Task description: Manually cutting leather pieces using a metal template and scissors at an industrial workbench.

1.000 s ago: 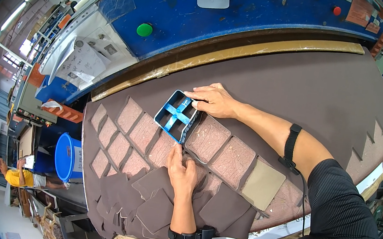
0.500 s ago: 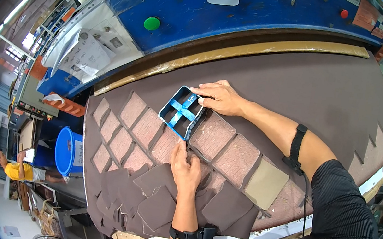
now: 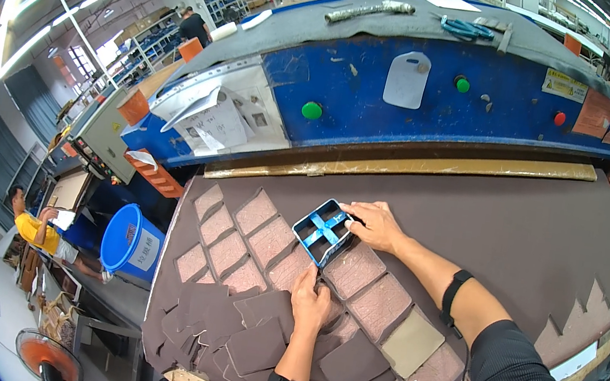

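A square blue-rimmed cutting die [image 3: 326,229] with a blue cross inside stands on a dark brown sheet of material [image 3: 488,207], at the edge of the cut-out area. My right hand [image 3: 376,226] closes its fingers on the die's upper right side. At the die's near corner, my left hand [image 3: 310,303] pinches the rim between thumb and fingers. Around the die, rows of square cut-outs bare a pinkish, scored board [image 3: 357,271]. Loose brown cut pieces [image 3: 254,342] lie heaped beside and beneath my left forearm. A tan square [image 3: 412,343] lies to the right.
Beyond the sheet runs a tape-wrapped bar [image 3: 416,163], below a blue machine front [image 3: 346,115] with green and red buttons. On the left are a blue bucket [image 3: 117,243], a fan [image 3: 48,356] and a person in yellow [image 3: 38,231]. Another person [image 3: 193,26] stands far back.
My view has tilted upward, so the table sits lower in the picture and more of the room shows. Both hands keep hold of the die at about the same spot on the sheet.
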Demonstrator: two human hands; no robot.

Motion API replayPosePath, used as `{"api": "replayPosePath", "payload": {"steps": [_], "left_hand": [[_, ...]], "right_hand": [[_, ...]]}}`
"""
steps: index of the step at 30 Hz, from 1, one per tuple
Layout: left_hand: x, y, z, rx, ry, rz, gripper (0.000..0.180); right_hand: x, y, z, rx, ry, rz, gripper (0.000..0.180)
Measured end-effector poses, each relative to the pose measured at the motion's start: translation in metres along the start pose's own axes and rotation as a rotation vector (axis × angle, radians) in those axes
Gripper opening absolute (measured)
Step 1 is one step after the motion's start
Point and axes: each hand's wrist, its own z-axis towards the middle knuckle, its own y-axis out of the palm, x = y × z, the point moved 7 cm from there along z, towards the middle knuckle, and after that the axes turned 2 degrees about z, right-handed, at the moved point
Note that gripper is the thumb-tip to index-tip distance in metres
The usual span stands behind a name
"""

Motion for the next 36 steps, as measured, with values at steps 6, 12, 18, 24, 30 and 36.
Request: {"api": "replayPosePath", "payload": {"steps": [6,12,18,24,30,36], "left_hand": [[0.007,0.0,-0.005,0.074,-0.003,-0.03,0.054],[0.013,0.013,-0.006,0.068,-0.038,0.035,0.052],[0.023,0.018,-0.011,0.105,0.004,0.073,0.049],[0.014,0.011,-0.012,0.174,0.078,0.123,0.051],[0.011,0.004,-0.008,0.141,0.018,0.099,0.051],[0.0,0.003,-0.01,0.123,-0.03,0.087,0.052]], "right_hand": [[-0.01,-0.012,-0.007,-0.036,0.03,-0.001,0.051],[-0.007,-0.028,-0.015,-0.075,-0.02,-0.08,0.069],[-0.006,-0.031,-0.027,-0.072,-0.129,-0.17,0.079],[-0.008,-0.014,-0.021,-0.07,-0.15,-0.208,0.075],[-0.013,-0.002,-0.016,-0.08,-0.12,-0.202,0.072],[-0.013,0.012,-0.015,-0.102,-0.094,-0.217,0.072]]}}
